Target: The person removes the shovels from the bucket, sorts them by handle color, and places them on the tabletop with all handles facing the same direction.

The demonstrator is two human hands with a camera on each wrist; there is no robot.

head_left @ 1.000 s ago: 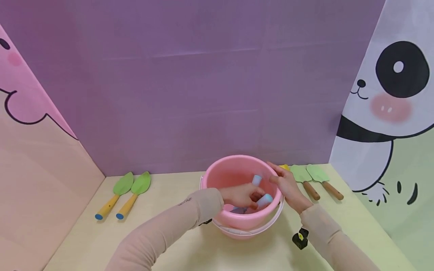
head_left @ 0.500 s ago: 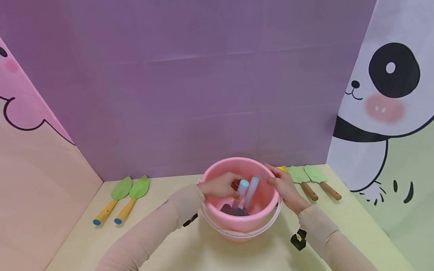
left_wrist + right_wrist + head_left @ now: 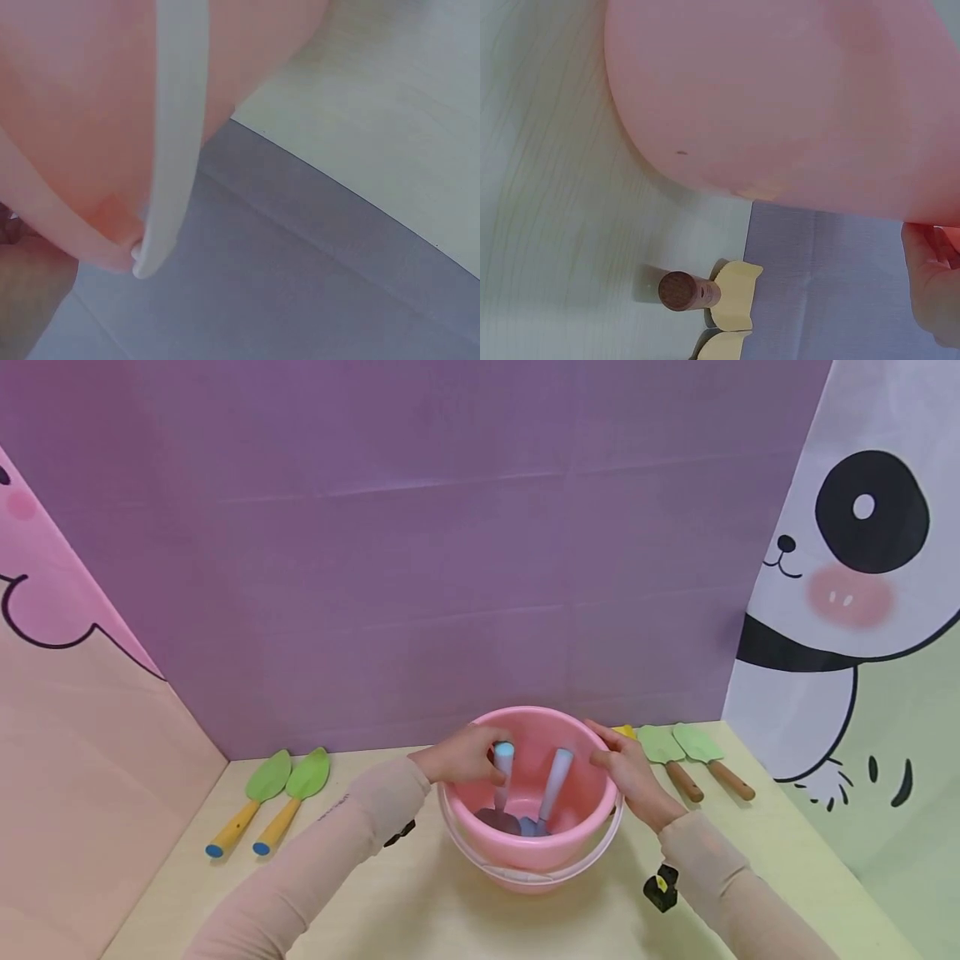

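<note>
A pink bucket (image 3: pixel 525 858) with a white bail handle stands on the table. Inside it, two small trowels lean with pale handles upward and grey-blue blades at the bottom. My left hand (image 3: pixel 467 755) reaches over the bucket's left rim, its thumb and fingers around the blue-tipped handle of the left trowel (image 3: pixel 504 768). The other trowel (image 3: pixel 555 781) leans to the right, untouched. At the right rim my right hand (image 3: pixel 633 772) grips the bucket, thumb on the inner side. In the left wrist view only part of my left hand (image 3: pixel 34 289) shows, beside the rim.
On the left lie two green leaf-shaped trowels (image 3: pixel 307 775) with yellow handles. To the right are two light-green shovels (image 3: pixel 699 743) with brown handles, and a yellow object (image 3: pixel 625 732) partly behind my right hand. A purple backdrop (image 3: pixel 390 610) rises behind the table.
My left hand has moved left and up from deep in the bucket, swinging the blue-tipped trowel handle toward the left rim. My right hand has stayed on the right rim.
</note>
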